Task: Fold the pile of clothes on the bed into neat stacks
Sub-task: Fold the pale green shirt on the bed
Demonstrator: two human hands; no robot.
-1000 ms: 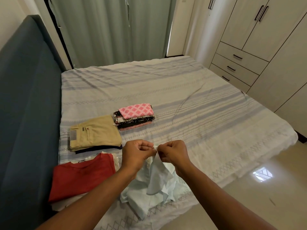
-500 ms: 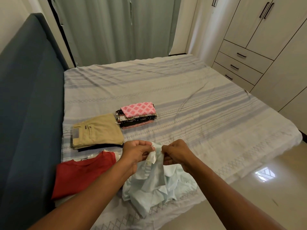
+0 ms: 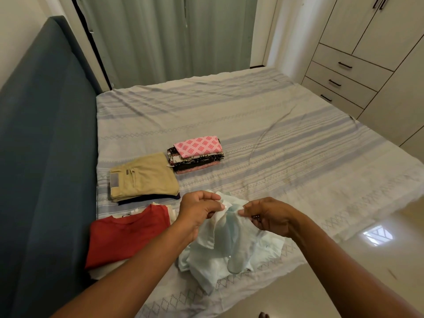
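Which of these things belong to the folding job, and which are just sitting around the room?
Job:
pale blue garment, pinched by left hand and right hand; red shirt; khaki trousers; patterned stack; bed.

Just there:
headboard; curtains; wardrobe drawers.

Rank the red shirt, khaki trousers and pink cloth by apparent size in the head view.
1. red shirt, but it is nearest the camera, so its lead is unsure
2. khaki trousers
3. pink cloth, plainly smallest

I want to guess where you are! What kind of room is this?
Most likely a bedroom: a wide bed with a striped grey-blue sheet, a pale wooden wardrobe with drawers, and long grey-green curtains.
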